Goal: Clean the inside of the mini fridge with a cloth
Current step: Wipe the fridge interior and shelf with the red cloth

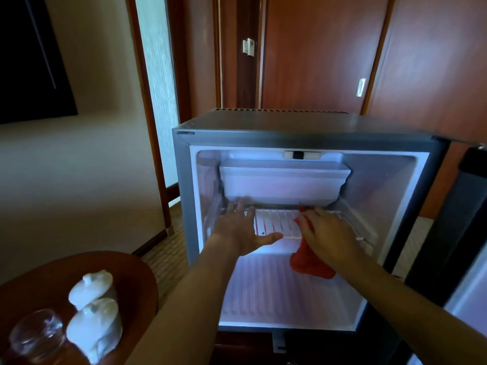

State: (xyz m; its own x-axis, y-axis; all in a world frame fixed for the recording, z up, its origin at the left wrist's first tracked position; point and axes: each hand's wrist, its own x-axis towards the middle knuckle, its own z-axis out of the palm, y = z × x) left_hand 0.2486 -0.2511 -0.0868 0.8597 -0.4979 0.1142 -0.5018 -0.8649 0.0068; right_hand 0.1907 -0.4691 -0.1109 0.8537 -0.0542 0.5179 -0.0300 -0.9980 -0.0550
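Right now the mini fridge [181, 164] stands with its door swung open to the right, its white inside lit and holding nothing loose. One wire shelf [274, 222] spans the middle, below one white freezer box [284, 180] fixed at the far top. The left hand [237, 230] lies flat and released on the left part of the shelf, fingers straight and reaching toward the box's lower edge. The right hand [326, 235] presses the one red cloth [308, 259] onto the right part of the shelf, fingers curled over it; the cloth's loose end hangs down past the near edge toward the ribbed floor.

Risk, as I judge it: a hard wipe could tip the wire shelf or slide it off its side ledges, and the hanging cloth could snag on the wires. The left hand seems placed to steady it.

Near left, one round wooden table [131, 275] carries two white lidded cups [92, 285] and one upturned glass [37, 330], well apart from the fridge.
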